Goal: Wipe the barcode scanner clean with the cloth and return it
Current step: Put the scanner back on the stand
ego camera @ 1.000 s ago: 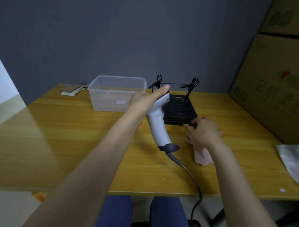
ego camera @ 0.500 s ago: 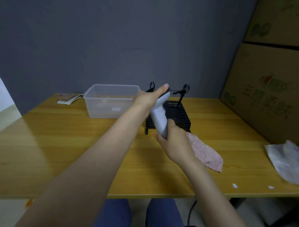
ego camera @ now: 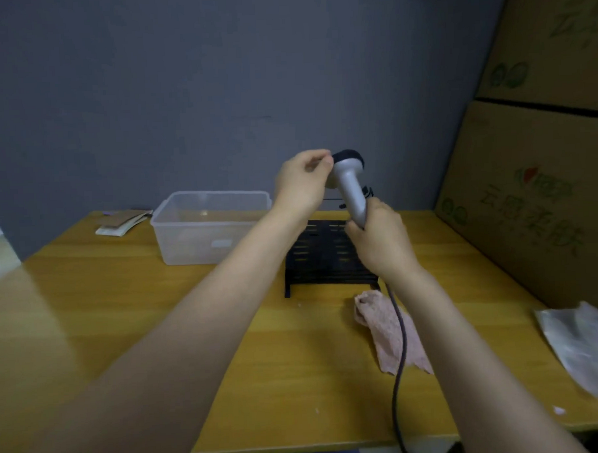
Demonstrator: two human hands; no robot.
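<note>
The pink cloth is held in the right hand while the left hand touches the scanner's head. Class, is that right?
Not quite. The head view shows the pink cloth lying on the table, while the right hand grips the scanner handle. The left hand does touch its head.

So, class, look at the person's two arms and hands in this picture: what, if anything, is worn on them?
Nothing is worn on either. The left hand and right hand have no gloves, and no rings or watch can be made out. Both forearms are uncovered down to the frame's bottom edge; no sleeve is in view.
</note>
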